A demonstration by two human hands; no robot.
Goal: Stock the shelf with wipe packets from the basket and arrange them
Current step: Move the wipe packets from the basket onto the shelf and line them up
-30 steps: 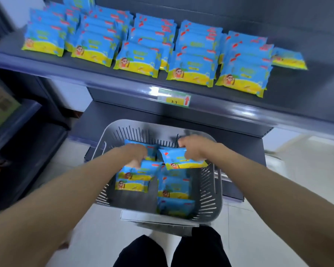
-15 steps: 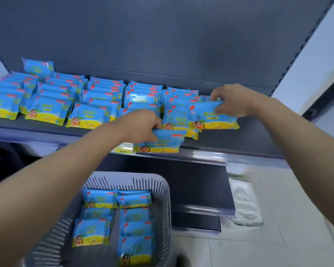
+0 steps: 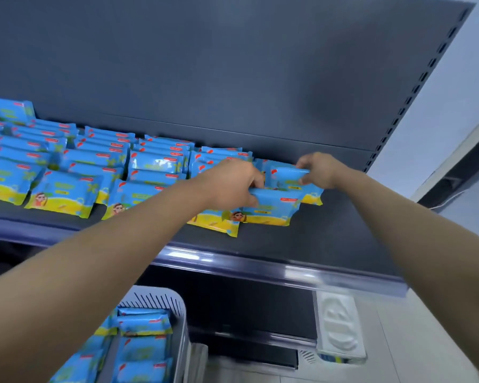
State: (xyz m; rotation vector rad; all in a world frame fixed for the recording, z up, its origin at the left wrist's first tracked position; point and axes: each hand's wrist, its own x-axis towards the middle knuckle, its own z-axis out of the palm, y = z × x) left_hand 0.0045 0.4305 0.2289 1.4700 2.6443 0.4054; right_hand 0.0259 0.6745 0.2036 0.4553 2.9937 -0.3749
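Blue-and-yellow wipe packets (image 3: 64, 194) lie in several overlapping rows on the dark grey shelf (image 3: 329, 239). My left hand (image 3: 233, 183) grips one wipe packet (image 3: 271, 208) at the right end of the rows, low over the shelf and overlapping the neighbouring row. My right hand (image 3: 320, 170) pinches a second wipe packet (image 3: 286, 175) just behind it, close to the shelf's back wall. Below at the lower left, the grey slatted basket (image 3: 177, 308) holds several more packets (image 3: 144, 324), partly hidden by my left forearm.
The shelf's right portion (image 3: 351, 217) beyond the hands is bare. A glossy price rail (image 3: 260, 265) runs along the shelf's front edge. A white moulded object (image 3: 340, 327) lies on the floor at the lower right. A perforated upright (image 3: 415, 87) bounds the shelf on the right.
Both hands have carried their packets deeper onto the shelf and to the right end of the rows. The view has tilted up, so the basket sits lower in frame.
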